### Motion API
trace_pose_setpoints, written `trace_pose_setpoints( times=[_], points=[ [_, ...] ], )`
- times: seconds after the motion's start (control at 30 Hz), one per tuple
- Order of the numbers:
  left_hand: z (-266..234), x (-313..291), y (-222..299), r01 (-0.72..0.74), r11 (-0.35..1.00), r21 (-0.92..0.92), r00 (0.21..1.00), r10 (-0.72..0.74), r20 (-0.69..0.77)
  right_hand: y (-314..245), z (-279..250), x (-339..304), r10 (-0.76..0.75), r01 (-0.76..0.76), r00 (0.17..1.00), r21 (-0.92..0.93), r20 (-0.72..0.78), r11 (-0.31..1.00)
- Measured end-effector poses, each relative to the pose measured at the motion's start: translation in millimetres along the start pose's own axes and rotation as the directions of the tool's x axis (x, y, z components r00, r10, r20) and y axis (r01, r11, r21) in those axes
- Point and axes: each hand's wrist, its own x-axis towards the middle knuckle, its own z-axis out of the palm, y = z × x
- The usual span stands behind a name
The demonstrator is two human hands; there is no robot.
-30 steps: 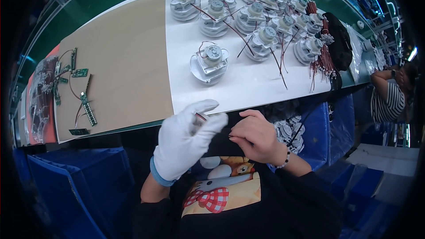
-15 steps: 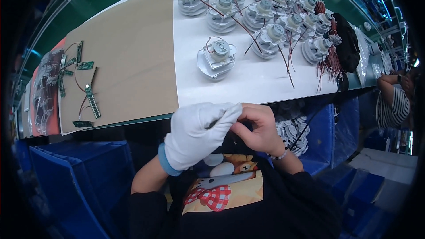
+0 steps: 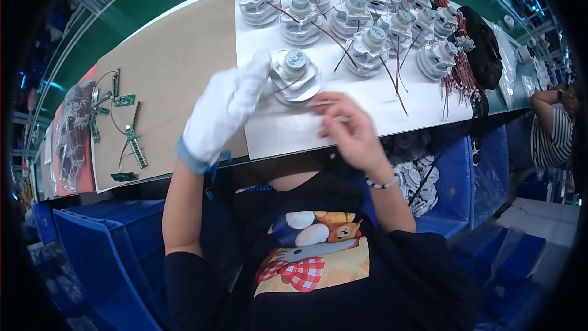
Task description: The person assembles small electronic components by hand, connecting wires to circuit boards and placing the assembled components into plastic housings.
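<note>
A white round unit with a silver motor on top (image 3: 296, 76) sits on the white sheet in front of me. My left hand (image 3: 223, 113), in a white glove, has its fingers and thumb against the unit's left side. A thin reddish wire crosses the unit's front. Bare and slightly blurred, my right hand (image 3: 352, 129) is at the unit's lower right, with fingers bent in toward the thumb. Whatever small thing those fingers pinch cannot be made out.
Several similar motor units (image 3: 373, 40) with trailing wires stand behind and to the right. A wire bundle (image 3: 462, 79) lies beside a black bag (image 3: 481, 49). Green circuit boards (image 3: 136, 146) lie at left on brown board. Blue bins (image 3: 110, 239) stand below; another person's arm (image 3: 545, 110) is at far right.
My hands, together before my chest half a second ago, have parted and reached forward to the motor unit. The unit has turned and shifted slightly away. The view has moved a little.
</note>
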Motion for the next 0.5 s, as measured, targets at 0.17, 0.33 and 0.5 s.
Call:
trace_pose_setpoints(
  times=[0.17,0.33,0.5],
  points=[
    [3.4,-37.7,19.5,-0.105,0.980,0.171,0.994,0.102,0.025,-14.5,-20.0,-9.4,-0.173,0.203,0.878,0.020,-0.445,0.979],
    [-4.2,-7.6,6.1,-0.186,0.982,0.026,0.930,0.184,-0.318,-29.8,5.3,-21.0,-0.119,0.167,0.924,0.103,-0.363,0.981],
    [11.6,22.4,-14.6,-0.477,0.862,0.172,0.866,0.495,-0.075,-22.4,18.1,-18.0,0.071,-0.022,0.987,0.324,-0.141,0.946]
  ],
)
